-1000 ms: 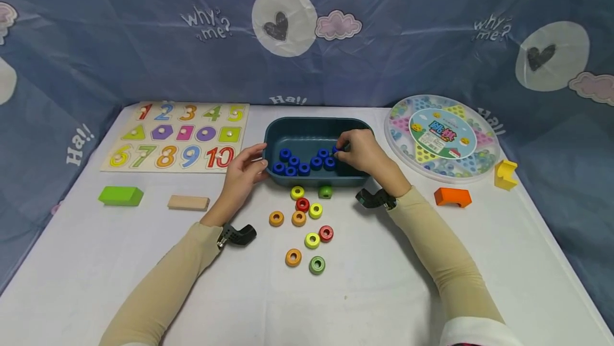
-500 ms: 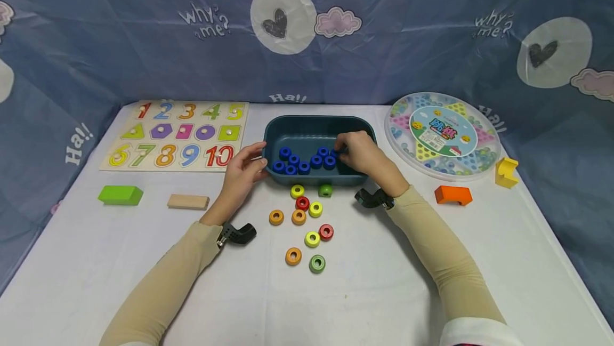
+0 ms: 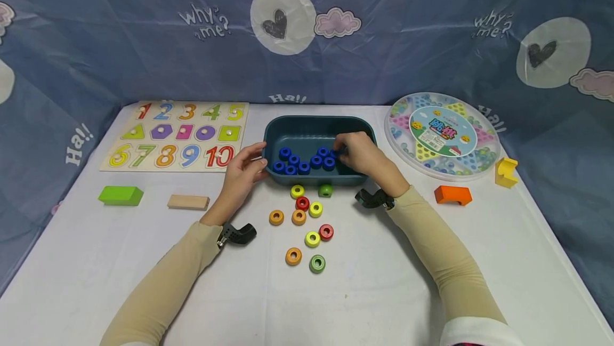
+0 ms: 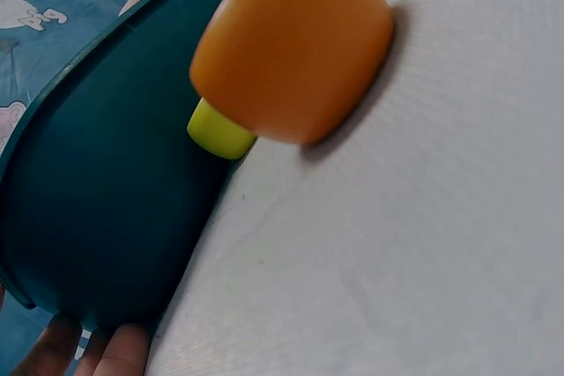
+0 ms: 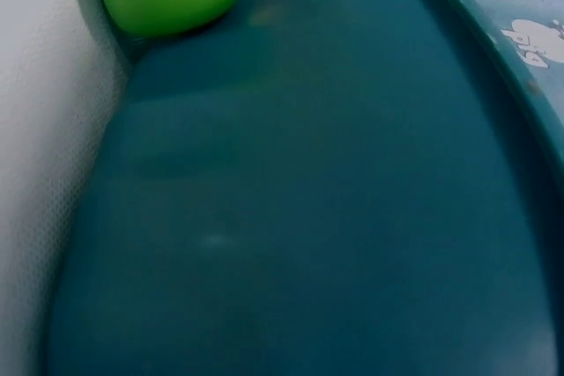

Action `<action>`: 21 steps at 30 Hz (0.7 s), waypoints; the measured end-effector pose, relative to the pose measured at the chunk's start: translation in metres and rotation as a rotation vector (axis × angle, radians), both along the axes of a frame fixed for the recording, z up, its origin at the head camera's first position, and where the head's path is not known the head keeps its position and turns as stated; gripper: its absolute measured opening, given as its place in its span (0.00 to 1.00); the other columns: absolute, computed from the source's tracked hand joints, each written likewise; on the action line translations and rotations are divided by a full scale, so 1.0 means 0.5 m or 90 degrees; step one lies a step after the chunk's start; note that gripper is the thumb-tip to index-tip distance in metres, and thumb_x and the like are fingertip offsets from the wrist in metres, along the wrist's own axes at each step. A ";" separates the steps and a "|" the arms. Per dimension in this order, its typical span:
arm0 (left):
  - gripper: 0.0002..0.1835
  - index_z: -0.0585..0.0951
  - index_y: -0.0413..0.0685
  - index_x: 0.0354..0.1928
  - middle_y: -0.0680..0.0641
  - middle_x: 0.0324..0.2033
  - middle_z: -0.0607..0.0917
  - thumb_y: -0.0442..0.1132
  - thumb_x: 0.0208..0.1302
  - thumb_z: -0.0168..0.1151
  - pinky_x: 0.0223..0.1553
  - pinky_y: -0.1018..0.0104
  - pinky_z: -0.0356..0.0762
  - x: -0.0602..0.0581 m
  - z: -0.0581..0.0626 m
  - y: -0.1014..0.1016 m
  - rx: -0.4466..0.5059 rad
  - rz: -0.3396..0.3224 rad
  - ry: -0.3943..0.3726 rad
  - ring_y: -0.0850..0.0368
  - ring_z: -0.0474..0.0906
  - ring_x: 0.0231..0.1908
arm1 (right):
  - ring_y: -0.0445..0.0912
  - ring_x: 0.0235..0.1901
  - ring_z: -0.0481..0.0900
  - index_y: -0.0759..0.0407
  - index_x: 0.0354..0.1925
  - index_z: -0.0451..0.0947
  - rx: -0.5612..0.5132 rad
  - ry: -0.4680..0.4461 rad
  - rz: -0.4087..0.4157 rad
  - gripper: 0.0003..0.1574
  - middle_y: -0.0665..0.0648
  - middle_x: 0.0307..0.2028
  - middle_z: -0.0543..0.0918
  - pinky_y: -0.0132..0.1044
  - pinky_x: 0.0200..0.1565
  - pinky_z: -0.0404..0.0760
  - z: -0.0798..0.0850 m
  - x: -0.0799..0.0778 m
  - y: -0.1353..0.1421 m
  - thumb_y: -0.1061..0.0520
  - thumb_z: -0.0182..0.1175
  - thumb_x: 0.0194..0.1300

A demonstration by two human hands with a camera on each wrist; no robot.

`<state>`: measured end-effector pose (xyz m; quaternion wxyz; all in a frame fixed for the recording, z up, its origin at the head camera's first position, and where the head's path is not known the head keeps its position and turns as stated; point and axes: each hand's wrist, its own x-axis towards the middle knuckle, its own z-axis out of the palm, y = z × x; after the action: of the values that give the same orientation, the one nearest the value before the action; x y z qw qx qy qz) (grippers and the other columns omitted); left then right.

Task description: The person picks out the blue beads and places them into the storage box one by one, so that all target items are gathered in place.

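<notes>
Right hand (image 3: 366,157) inside dark teal plastic tub (image 3: 307,125), fingertips pinching a blue wooden ring (image 3: 337,152) beside other blue rings (grouped on tub floor). Left hand (image 3: 244,167) grips tub's left wall.

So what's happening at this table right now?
A person is working at a dark teal bin holding a cluster of blue rings. The left hand steadies the bin's left end; the right hand reaches inside, fingertips at a blue ring on the cluster's right edge. Yellow, red, orange and green rings lie loose on the white table in front.
</notes>
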<state>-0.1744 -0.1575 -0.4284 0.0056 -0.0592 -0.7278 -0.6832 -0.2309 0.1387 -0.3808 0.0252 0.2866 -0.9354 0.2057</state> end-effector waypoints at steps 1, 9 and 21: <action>0.22 0.71 0.46 0.66 0.39 0.61 0.73 0.35 0.70 0.53 0.47 0.69 0.85 0.000 0.000 0.000 0.000 0.001 0.000 0.56 0.76 0.50 | 0.53 0.40 0.85 0.63 0.38 0.83 0.000 0.000 0.000 0.11 0.61 0.38 0.87 0.46 0.43 0.86 0.001 0.001 0.000 0.69 0.65 0.53; 0.22 0.71 0.47 0.66 0.39 0.61 0.73 0.35 0.70 0.53 0.46 0.72 0.85 -0.002 0.000 0.003 -0.004 0.005 -0.002 0.57 0.76 0.50 | 0.53 0.40 0.85 0.63 0.38 0.83 -0.004 0.007 0.000 0.12 0.61 0.38 0.87 0.46 0.42 0.86 0.000 0.000 0.003 0.70 0.65 0.53; 0.23 0.71 0.47 0.66 0.40 0.62 0.73 0.36 0.70 0.54 0.45 0.71 0.85 -0.006 0.000 0.004 -0.009 0.011 -0.004 0.57 0.76 0.50 | 0.52 0.39 0.86 0.63 0.38 0.82 -0.023 0.007 0.004 0.11 0.61 0.39 0.87 0.45 0.40 0.87 -0.002 -0.005 0.004 0.69 0.65 0.54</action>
<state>-0.1775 -0.1555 -0.4283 0.0087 -0.0506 -0.7333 -0.6780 -0.2333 0.1407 -0.3817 0.0349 0.2898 -0.9305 0.2211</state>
